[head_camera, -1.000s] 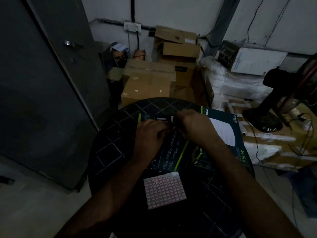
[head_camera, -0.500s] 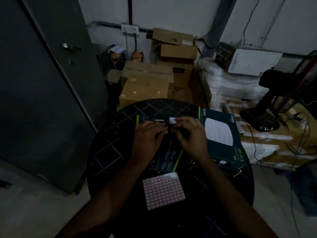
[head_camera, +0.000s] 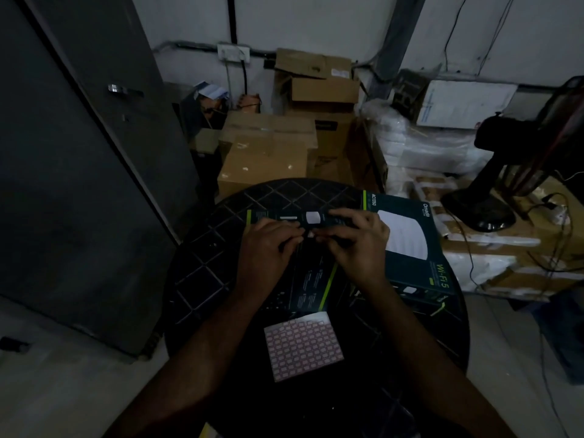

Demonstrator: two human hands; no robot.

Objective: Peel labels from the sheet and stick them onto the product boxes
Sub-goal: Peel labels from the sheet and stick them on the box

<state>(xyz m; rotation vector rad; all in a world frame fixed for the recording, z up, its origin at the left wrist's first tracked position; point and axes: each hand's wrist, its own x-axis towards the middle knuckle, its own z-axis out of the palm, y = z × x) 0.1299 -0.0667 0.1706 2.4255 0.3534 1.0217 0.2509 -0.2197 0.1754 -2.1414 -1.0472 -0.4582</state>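
Both forearms bare, apparently no sleeves; left hand (head_camera: 267,248) and right hand (head_camera: 357,245) ungloved.

Dim room. Round dark surface (head_camera: 202,273) carries two dark product boxes: near box (head_camera: 303,279) under both hands, far-right box (head_camera: 410,241) with white disc picture. Left hand (head_camera: 268,248) and right hand (head_camera: 357,245) meet fingertip to fingertip over small pale label (head_camera: 309,234). Label sheet (head_camera: 303,349) lies near, flat. Cardboard cartons (head_camera: 268,153) stacked far.
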